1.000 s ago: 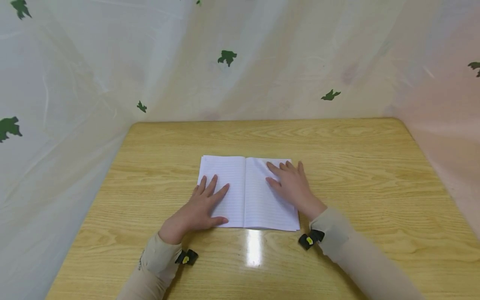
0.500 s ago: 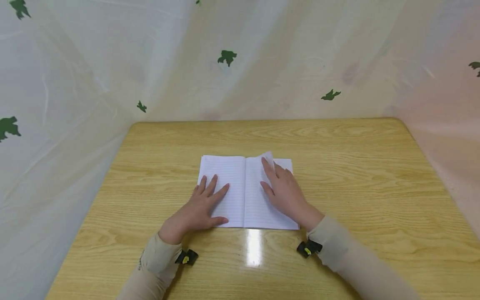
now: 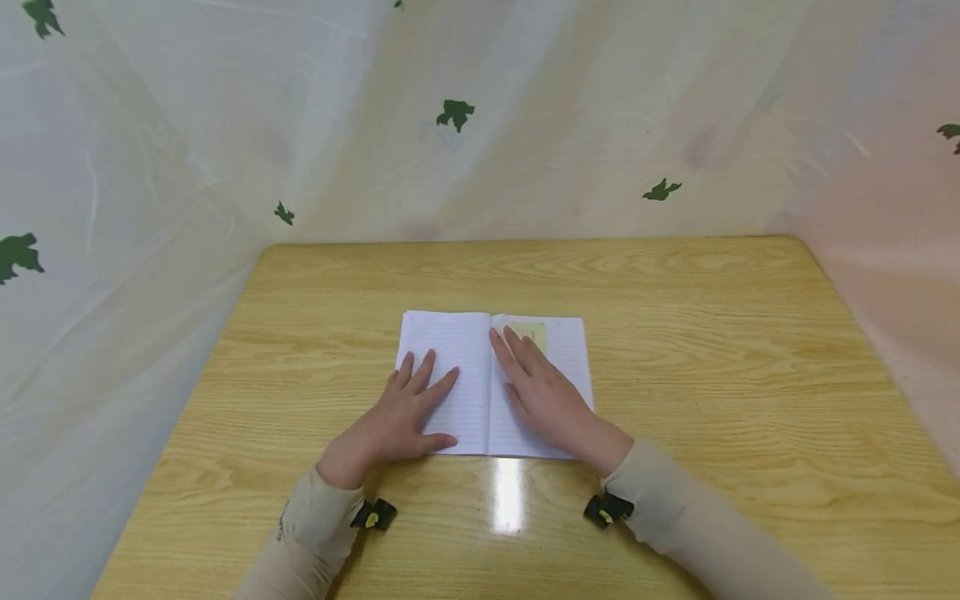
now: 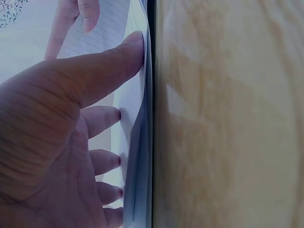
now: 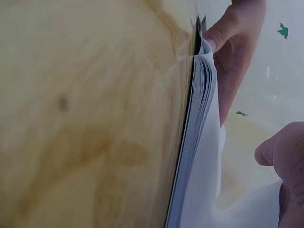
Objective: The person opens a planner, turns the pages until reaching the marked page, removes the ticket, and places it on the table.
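Note:
An open lined notebook [image 3: 468,417] lies on the wooden table. My left hand [image 3: 397,421] rests on its left page, fingers spread. In the left wrist view, the thumb of my left hand [image 4: 61,109] lies at the page's near edge. Over the right page, my right hand [image 3: 551,404] has its fingers extended toward the spine, pushing a lifted leaf [image 5: 209,156] that bends up in the right wrist view. Beyond those fingers a small pale yellow rectangle [image 3: 536,335] with faint markings shows on the page beneath, partly covered by the hand.
The wooden table [image 3: 712,358] extends around the notebook on all sides. Behind it hangs a pale curtain [image 3: 555,100] with green leaf-like shapes. Each wrist carries a small black camera mount, as on the right sleeve [image 3: 667,492].
My right hand has moved left from the right page's outer top corner toward the spine, carrying a leaf over and uncovering the yellow rectangle. My left hand has stayed in place.

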`<state>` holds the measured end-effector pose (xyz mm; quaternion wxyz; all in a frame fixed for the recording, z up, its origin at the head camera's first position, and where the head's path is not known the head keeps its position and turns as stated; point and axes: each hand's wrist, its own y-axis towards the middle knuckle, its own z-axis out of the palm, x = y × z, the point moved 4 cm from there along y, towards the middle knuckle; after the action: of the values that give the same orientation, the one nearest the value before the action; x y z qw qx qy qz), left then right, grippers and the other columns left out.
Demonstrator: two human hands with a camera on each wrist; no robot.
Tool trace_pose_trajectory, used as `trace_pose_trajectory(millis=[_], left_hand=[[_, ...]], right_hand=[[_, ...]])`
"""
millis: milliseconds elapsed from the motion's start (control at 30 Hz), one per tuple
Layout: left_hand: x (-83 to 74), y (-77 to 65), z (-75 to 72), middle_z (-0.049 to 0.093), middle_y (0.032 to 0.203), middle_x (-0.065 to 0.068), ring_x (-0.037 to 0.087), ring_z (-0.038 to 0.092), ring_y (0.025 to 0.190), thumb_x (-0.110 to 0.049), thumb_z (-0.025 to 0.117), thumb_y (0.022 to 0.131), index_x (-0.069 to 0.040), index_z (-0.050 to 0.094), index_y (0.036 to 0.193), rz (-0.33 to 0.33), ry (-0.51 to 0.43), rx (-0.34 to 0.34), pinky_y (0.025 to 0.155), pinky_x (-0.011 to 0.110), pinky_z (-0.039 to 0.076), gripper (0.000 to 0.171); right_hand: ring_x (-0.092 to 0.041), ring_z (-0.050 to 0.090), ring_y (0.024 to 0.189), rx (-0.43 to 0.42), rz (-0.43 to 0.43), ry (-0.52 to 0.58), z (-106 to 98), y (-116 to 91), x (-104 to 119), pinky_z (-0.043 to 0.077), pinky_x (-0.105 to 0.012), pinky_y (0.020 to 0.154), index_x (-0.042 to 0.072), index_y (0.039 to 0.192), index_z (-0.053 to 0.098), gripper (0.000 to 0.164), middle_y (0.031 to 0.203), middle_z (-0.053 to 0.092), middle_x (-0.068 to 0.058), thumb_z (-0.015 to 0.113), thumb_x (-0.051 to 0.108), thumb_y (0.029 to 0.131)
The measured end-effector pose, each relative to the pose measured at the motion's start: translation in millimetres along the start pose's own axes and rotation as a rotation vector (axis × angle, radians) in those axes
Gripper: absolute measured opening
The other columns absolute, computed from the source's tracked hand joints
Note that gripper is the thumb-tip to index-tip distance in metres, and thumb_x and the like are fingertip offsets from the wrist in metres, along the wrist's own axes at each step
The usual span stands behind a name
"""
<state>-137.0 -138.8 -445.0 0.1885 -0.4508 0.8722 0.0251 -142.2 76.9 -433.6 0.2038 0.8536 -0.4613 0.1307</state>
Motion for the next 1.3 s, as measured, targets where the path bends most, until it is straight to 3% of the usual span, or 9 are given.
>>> trace_pose_trajectory(millis=[200, 333, 567, 733, 1100, 1300], left_hand=[[0.1, 0.2, 0.1, 0.007, 0.158, 0.027, 0.053, -0.002, 0.142, -0.053, 0.069, 0.085, -0.015, 0.03, 0.154, 0.007, 0.005, -0.015, 0.11, 0.067, 0.011, 0.089], [0.1, 0.0, 0.4, 0.007, 0.158, 0.027, 0.052, -0.001, 0.142, -0.054, 0.068, 0.085, -0.014, 0.028, 0.155, 0.007, 0.006, -0.018, 0.112, 0.063, 0.012, 0.09], [-0.8, 1.1, -0.1, 0.007, 0.158, 0.026, 0.05, 0.0, 0.143, -0.053, 0.07, 0.084, -0.006, 0.014, 0.156, 0.022, 0.007, -0.04, 0.115, 0.057, 0.011, 0.102], [0.3, 1.9, 1.3, 0.003, 0.159, 0.026, 0.048, -0.002, 0.144, -0.053, 0.07, 0.084, -0.008, 0.007, 0.157, 0.012, 0.001, -0.042, 0.115, 0.057, 0.011, 0.107], [-1.8, 1.7, -0.7, 0.003, 0.158, 0.028, 0.046, -0.002, 0.145, -0.04, 0.054, 0.095, -0.007, 0.015, 0.156, 0.013, -0.027, -0.056, 0.115, 0.058, 0.01, 0.08], [-1.8, 0.9, -1.8, -0.004, 0.157, 0.031, 0.05, -0.006, 0.143, -0.055, 0.051, 0.095, -0.01, 0.019, 0.156, -0.038, -0.092, -0.043, 0.111, 0.064, 0.014, 0.083]], right_hand=[[-0.046, 0.025, 0.141, 0.007, -0.02, 0.016, 3, -1, 6, 0.03, -0.053, 0.11, 0.008, 0.157, 0.005, 0.075, 0.16, 0.018, -0.015, 0.053, 0.016, 0.1], [-0.046, 0.018, 0.143, 0.048, -0.013, 0.0, 6, -1, 9, 0.03, -0.055, 0.11, 0.004, 0.156, 0.014, 0.069, 0.16, 0.018, -0.017, 0.053, 0.02, 0.101], [-0.049, 0.008, 0.144, 0.124, 0.016, -0.047, 12, -2, 14, 0.025, -0.057, 0.111, 0.003, 0.149, 0.038, 0.058, 0.159, 0.012, -0.023, 0.05, 0.034, 0.102], [-0.049, 0.005, 0.144, 0.17, 0.049, -0.054, 15, -1, 18, 0.021, -0.055, 0.113, 0.003, 0.146, 0.043, 0.061, 0.158, 0.009, -0.027, 0.046, 0.044, 0.101], [-0.047, 0.004, 0.145, 0.184, 0.023, -0.054, 21, 1, 29, 0.02, -0.054, 0.114, 0.002, 0.145, 0.044, 0.063, 0.157, 0.011, -0.029, 0.042, 0.047, 0.102], [-0.045, 0.002, 0.145, 0.199, 0.004, -0.012, 23, 1, 34, 0.023, -0.053, 0.113, 0.002, 0.146, 0.042, 0.064, 0.159, 0.006, -0.027, 0.04, 0.048, 0.102]])
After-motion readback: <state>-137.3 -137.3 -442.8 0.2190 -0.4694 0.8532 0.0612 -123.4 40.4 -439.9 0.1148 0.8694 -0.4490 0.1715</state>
